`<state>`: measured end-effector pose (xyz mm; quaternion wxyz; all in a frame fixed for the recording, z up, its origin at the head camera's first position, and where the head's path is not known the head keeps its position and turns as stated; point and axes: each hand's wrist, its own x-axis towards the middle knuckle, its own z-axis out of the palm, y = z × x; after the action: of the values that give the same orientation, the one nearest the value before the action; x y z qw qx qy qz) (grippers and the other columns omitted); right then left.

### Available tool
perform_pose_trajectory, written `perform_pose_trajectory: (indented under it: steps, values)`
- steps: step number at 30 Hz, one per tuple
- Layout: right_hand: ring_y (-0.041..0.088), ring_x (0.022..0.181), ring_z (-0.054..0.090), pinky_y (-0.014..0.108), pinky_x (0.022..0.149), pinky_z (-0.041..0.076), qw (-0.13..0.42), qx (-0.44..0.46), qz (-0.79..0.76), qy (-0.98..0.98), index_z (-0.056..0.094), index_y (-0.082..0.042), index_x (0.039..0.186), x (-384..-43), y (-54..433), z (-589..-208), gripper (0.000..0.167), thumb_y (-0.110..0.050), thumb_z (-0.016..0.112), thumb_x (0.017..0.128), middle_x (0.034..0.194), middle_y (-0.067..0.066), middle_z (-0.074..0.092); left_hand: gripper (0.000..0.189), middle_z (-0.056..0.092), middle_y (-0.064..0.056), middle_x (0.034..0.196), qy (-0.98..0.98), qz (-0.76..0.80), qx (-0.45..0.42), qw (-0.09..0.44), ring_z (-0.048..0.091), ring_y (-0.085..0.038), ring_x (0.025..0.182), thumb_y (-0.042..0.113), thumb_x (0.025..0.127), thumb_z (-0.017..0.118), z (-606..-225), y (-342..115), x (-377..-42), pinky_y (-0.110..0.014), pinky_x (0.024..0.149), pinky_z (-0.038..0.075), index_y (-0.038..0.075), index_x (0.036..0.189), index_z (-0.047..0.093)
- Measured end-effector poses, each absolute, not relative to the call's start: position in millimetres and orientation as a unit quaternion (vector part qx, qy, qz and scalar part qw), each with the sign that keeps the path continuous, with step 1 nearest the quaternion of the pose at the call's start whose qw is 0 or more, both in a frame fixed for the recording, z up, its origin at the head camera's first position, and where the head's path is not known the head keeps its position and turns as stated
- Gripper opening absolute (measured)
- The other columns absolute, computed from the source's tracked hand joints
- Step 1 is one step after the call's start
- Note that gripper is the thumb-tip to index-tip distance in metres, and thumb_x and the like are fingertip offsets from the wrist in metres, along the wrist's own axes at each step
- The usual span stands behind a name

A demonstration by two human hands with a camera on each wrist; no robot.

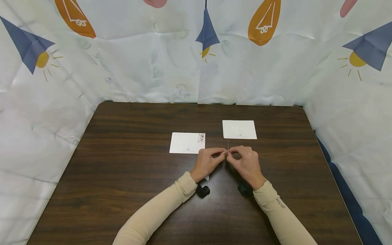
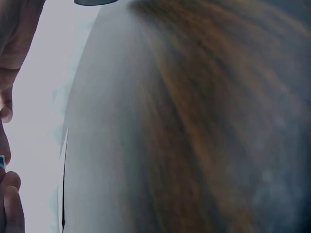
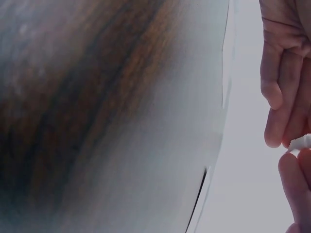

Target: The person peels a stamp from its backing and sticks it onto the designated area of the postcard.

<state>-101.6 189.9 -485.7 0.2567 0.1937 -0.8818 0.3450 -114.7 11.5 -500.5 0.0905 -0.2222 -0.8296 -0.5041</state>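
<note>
Both hands meet above the table, in front of the two white cards. My left hand (image 1: 206,162) and right hand (image 1: 246,164) pinch a small postage stamp (image 3: 301,141) between thumbs and fingertips. Its white side and toothed edge show in the right wrist view; a bit of blue shows in the left wrist view. From the head it is seen nearly edge-on. Just beyond the left hand lies a white postcard (image 1: 183,143) with a stamp (image 1: 200,137) in its upper right corner. A second white postcard (image 1: 239,129), with no stamp visible, lies beyond the right hand.
A pale paper corner (image 1: 207,178) pokes out beside the left wrist, mostly hidden by it. Black wrist devices (image 1: 202,191) hang under both cuffs. The dark wooden table (image 1: 128,183) ends at a white printed curtain (image 1: 147,75) on the far side.
</note>
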Motion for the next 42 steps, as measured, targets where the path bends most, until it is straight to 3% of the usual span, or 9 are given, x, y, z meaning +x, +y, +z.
perform_pose_trajectory:
  steps: [8,18,29,42]
  values:
    - [0.023,0.069,0.073,0.044,0.066,0.058,0.254,0.173,0.345,-0.887,0.078,-0.006,0.082,-100.1,187.3,-485.2,0.009,0.000,0.078,0.076,0.076,0.007,0.078,0.013,0.083,-0.008,0.100,-0.837,-0.457,-0.271,0.133,0.080,-0.018,0.092,0.011,0.094,0.074,-500.6,10.3,-114.8,-0.029,0.080,0.064,0.006,0.104,0.082]
    - [0.020,0.068,0.069,0.043,0.068,0.057,0.261,0.184,0.337,-0.886,0.072,-0.007,0.078,-99.1,185.6,-483.5,0.013,0.004,0.078,0.075,0.074,0.005,0.073,0.013,0.083,-0.009,0.099,-0.834,-0.453,-0.282,0.144,0.080,-0.018,0.092,0.011,0.094,0.075,-499.2,11.1,-114.1,-0.028,0.079,0.064,0.006,0.103,0.082]
    - [0.026,0.066,0.067,0.043,0.066,0.056,0.261,0.198,0.342,-0.881,0.070,-0.007,0.080,-99.7,186.6,-484.3,0.014,0.004,0.078,0.075,0.074,0.006,0.072,0.014,0.082,-0.010,0.100,-0.830,-0.473,-0.264,0.134,0.080,-0.019,0.093,0.011,0.094,0.075,-502.2,11.1,-114.9,-0.031,0.080,0.064,0.005,0.104,0.082]
    - [0.021,0.067,0.066,0.040,0.063,0.055,0.274,0.211,0.343,-0.873,0.068,-0.006,0.081,-99.8,189.8,-487.8,0.013,0.002,0.077,0.076,0.074,0.006,0.070,0.015,0.082,-0.009,0.100,-0.833,-0.487,-0.241,0.109,0.080,-0.019,0.093,0.013,0.094,0.074,-500.1,11.4,-113.9,-0.032,0.081,0.065,0.006,0.104,0.083]
